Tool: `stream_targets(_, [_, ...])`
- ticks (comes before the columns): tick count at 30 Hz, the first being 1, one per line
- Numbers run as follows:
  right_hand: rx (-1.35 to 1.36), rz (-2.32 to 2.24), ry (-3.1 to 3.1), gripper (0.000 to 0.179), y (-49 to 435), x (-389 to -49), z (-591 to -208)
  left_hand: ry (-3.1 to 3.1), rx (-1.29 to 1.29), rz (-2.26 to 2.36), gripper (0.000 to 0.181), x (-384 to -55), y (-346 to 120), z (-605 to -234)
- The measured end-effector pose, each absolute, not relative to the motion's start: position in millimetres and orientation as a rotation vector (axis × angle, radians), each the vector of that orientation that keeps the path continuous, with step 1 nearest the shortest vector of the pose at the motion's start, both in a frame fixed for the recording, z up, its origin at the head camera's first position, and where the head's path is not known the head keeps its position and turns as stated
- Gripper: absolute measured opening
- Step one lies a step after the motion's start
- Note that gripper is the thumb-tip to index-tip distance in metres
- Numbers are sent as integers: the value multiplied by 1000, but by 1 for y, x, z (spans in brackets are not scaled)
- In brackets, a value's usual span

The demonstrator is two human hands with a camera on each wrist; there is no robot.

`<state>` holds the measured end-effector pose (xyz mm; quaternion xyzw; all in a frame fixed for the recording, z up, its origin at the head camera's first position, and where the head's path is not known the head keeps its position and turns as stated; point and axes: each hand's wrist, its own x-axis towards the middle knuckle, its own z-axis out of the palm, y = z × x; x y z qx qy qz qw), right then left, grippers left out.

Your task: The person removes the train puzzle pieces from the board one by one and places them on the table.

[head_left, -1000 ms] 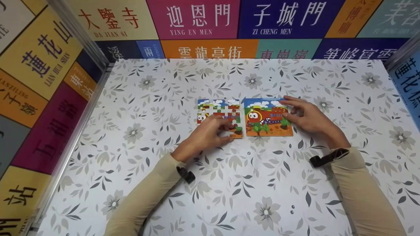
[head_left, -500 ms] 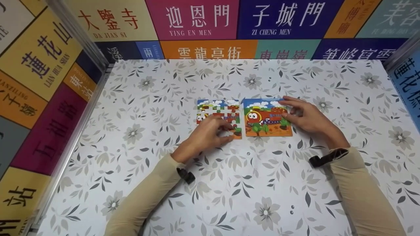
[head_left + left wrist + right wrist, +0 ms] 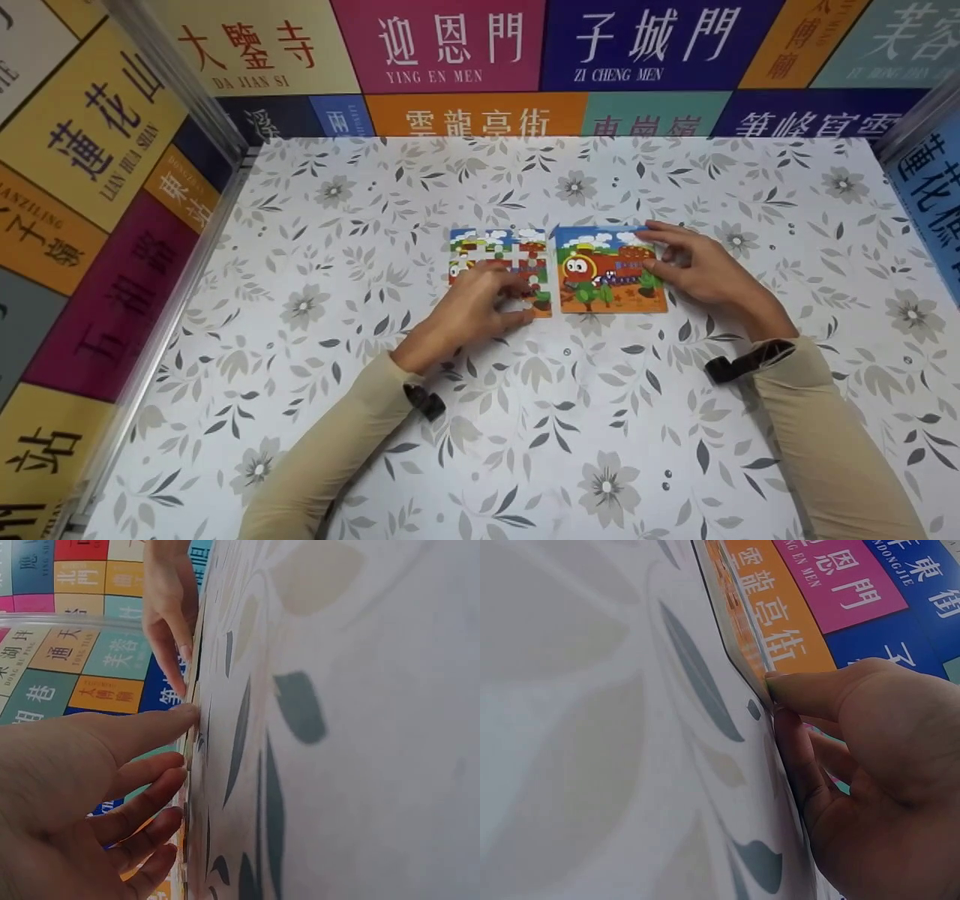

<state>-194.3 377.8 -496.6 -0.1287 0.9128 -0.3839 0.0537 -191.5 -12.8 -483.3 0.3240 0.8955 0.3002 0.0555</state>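
Note:
A small square jigsaw puzzle (image 3: 534,259) lies on the table, its train picture broken up by pale gaps. My left hand (image 3: 480,300) covers its lower left part; thumb and fingertips touch the puzzle near its lower right. In the left wrist view that hand (image 3: 97,787) has its fingers spread along the puzzle's thin edge. Just right of the puzzle lies a square picture card (image 3: 607,281) with a red smiling train. My right hand (image 3: 697,262) touches the card's right side with thumb and index finger. In the right wrist view, the thumb tip (image 3: 780,684) rests at the card's corner.
The table (image 3: 360,435) wears a white cover with grey leaves and flowers. Coloured panels (image 3: 450,45) with large characters stand behind it and at both sides. A black wrist strap (image 3: 750,361) sits over the right tan sleeve (image 3: 832,442).

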Motion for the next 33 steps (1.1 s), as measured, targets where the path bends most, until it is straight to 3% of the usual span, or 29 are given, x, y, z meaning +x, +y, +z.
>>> stream_targets(11, [-344,-1144,2773,50,376,-193,-495,2674,1085,1003,28,-188,6,-480])
stream_targets(23, [-267,-1138,2748,51,376,-195,-497,2586,1187,1028,35,-193,43,-474])
stream_targets(33, [-397,-1142,2772,51,378,-194,-495,2529,1138,1008,36,-196,67,-470])
